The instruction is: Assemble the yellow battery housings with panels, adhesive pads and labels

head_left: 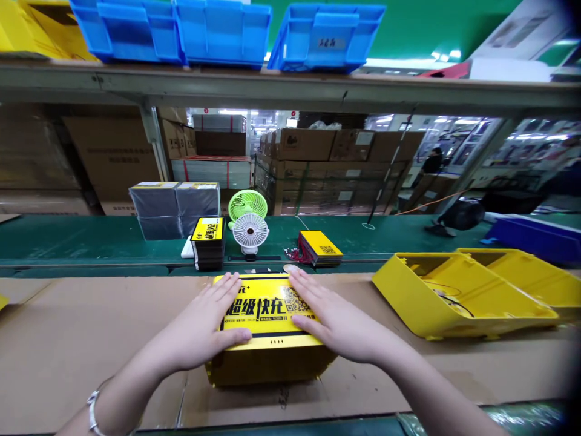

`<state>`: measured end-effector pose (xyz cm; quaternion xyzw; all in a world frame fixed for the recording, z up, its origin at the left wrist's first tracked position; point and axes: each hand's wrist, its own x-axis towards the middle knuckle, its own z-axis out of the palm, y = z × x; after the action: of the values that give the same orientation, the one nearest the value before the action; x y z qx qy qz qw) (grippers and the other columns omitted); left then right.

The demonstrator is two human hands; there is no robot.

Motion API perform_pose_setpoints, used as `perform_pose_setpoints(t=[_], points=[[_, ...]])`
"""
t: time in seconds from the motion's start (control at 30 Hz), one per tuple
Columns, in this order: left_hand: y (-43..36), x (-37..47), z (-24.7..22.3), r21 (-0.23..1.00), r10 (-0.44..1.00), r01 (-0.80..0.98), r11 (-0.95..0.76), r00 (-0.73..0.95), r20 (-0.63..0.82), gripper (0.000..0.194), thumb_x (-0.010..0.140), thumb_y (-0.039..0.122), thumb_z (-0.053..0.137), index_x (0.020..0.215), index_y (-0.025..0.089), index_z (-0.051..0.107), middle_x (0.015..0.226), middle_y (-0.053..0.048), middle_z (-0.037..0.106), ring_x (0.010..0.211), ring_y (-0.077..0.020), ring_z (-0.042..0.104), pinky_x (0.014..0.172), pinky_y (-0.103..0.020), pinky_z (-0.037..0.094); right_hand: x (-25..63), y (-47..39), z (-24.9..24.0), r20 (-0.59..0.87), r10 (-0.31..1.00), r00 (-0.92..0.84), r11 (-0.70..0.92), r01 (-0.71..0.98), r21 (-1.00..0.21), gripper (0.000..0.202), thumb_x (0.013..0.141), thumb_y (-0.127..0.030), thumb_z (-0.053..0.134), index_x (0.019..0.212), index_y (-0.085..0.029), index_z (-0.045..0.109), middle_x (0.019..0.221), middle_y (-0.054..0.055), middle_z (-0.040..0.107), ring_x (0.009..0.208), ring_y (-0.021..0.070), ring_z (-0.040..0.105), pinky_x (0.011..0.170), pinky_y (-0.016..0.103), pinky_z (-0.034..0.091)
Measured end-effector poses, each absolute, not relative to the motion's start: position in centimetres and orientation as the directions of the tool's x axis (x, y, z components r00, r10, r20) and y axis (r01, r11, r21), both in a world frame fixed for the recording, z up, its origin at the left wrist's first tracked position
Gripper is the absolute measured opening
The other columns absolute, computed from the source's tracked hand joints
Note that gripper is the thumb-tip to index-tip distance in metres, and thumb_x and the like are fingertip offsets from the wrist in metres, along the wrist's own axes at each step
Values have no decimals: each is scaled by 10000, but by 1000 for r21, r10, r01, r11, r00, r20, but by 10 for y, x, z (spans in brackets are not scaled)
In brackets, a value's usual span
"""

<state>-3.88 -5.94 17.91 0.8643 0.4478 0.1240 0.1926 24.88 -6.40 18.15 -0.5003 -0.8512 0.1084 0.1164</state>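
Note:
A yellow printed panel (261, 307) with black lettering and a QR code lies on top of a yellow housing (267, 366) in front of me. My left hand (206, 318) rests flat on the panel's left side, fingers stretched forward and thumb along the near edge. On the opposite side my right hand (333, 318) lies the same way, partly over the QR code. Both palms face down and neither hand grips anything. Brown cardboard (91, 351) covers the bench under the housing.
Two open yellow housings (481, 303) with wires inside sit to the right. Behind stand a stack of printed panels (209, 242), a white fan (250, 233), a green fan (247, 203) and yellow panels with red leads (320, 247). Blue bins (327, 36) line the shelf above.

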Motion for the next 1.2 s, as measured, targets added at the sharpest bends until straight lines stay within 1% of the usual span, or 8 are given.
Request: perform_pose_setpoints(t=[0.33,0.47,0.63,0.77,0.9,1.03,1.13,1.2], points=[[-57,5,174,394,789,699,-597,600,132,781,795,618,395,1423,201,189,1501,-88,145,1384,-290,85,1108,-520,26,193,-68,178,95,818,-567,574,791,-211,613,909,-439,311,1430,-140,185,1487,77,94,1376,253,87,1126,472,145],[-52,-12,174,430,793,688,-584,598,121,801,766,626,451,1422,260,174,1507,-49,145,1383,-285,99,1116,-504,49,206,-65,181,109,832,-545,553,792,-259,693,864,-570,360,1425,-190,214,1491,48,121,1376,262,98,1132,470,121],[-65,-52,165,645,882,650,-402,463,83,665,842,527,417,1417,324,152,1524,34,84,1395,-236,34,1134,-450,60,255,-68,171,78,916,-394,382,794,-473,739,831,-585,435,1434,-269,147,1505,-19,61,1382,252,34,1136,466,91],[-90,-58,130,916,948,344,-205,304,98,590,888,461,354,1422,327,140,1525,69,39,1396,-199,17,1139,-407,21,281,-84,149,85,936,-343,272,546,-792,660,870,-500,420,1432,-311,132,1508,-53,18,1383,219,19,1135,441,72],[-118,-54,67,997,987,4,76,141,-76,623,863,517,361,1412,247,246,1511,24,173,1393,-226,61,1141,-398,32,280,-103,100,68,963,-260,152,318,-936,758,745,-455,607,1395,-221,295,1455,66,295,1332,262,274,1079,417,288],[-132,-52,32,958,959,-55,280,53,-277,694,759,474,586,1361,203,374,1469,-46,305,1386,-282,70,1134,-432,23,265,-110,53,-12,998,60,-43,539,-841,305,733,-285,552,964,-108,645,993,143,678,969,287,619,828,368,505],[-131,-47,49,982,985,-95,162,83,-154,758,748,365,641,1402,246,276,1493,-27,250,1384,-268,113,1140,-397,96,265,-110,59,74,984,163,-63,703,-708,236,784,-306,472,773,-147,646,719,97,689,706,254,657,601,306,515],[-125,-38,69,986,990,-140,93,117,-77,790,761,324,635,1419,286,200,1510,3,199,1380,-253,146,1135,-365,151,267,-112,79,158,965,209,-56,753,-655,314,834,-389,437,938,-176,643,745,70,696,665,235,656,547,291,502]])
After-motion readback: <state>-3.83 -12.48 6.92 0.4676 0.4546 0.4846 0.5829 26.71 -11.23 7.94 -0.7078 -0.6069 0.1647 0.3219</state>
